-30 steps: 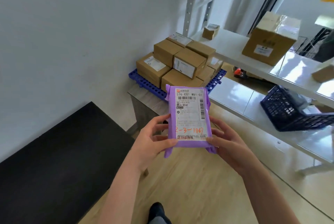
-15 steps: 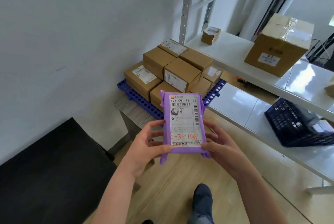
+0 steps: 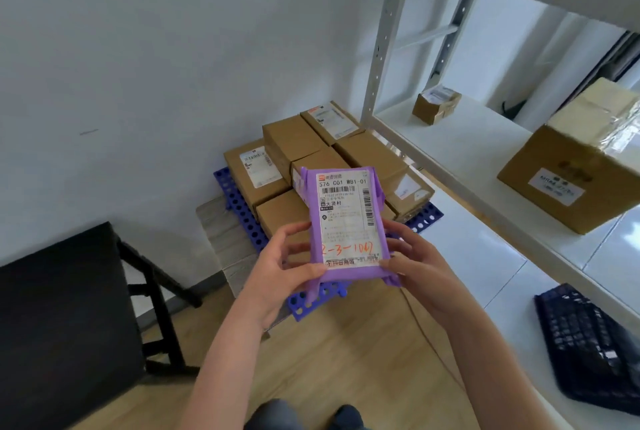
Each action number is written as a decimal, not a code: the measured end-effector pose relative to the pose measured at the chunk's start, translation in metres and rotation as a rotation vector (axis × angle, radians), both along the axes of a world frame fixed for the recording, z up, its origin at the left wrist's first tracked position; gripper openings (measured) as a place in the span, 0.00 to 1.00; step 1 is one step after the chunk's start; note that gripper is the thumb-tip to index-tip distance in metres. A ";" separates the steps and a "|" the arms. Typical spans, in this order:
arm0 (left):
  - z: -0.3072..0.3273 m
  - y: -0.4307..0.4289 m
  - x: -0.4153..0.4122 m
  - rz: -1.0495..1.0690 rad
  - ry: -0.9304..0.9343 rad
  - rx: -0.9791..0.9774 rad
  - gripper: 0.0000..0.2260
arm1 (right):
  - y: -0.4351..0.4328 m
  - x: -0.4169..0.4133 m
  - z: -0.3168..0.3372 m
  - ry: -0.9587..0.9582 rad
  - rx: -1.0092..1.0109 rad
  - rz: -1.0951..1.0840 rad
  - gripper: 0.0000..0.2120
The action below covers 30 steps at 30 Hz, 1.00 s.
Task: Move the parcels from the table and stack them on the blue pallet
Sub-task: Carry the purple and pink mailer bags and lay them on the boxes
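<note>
A flat purple parcel [image 3: 346,221] with a white shipping label and red handwriting hangs in the air between both hands. My left hand [image 3: 280,273] grips its lower left edge and my right hand [image 3: 415,265] grips its lower right edge. Just beyond and below it lies the blue pallet [image 3: 239,211], a perforated plastic grid against the white wall. Several brown cardboard boxes [image 3: 291,142] are stacked on it, some with white labels. The parcel hides the front boxes and part of the pallet.
The black table [image 3: 59,322] stands at the lower left. A white metal rack [image 3: 485,166] fills the right side, carrying a large taped carton [image 3: 585,166] and a small box [image 3: 436,105]. A dark blue crate [image 3: 588,343] sits on its lower shelf. The floor is wood.
I have stepped closer to the pallet, which now lies right under the held parcel. Both hands keep the same grip on the purple parcel.
</note>
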State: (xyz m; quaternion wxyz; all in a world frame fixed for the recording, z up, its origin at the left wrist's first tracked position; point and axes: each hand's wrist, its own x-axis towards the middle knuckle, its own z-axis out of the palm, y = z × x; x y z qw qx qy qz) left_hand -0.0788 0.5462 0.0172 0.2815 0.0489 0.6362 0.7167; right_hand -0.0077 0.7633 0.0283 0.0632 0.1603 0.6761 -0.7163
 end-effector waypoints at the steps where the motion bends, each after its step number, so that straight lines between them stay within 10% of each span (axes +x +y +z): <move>1: 0.000 0.009 -0.001 0.012 0.002 0.000 0.25 | 0.009 -0.005 0.000 -0.003 0.003 0.015 0.25; 30: 0.010 0.144 -0.198 0.120 0.095 -0.138 0.25 | 0.147 -0.232 0.012 0.023 0.047 0.152 0.26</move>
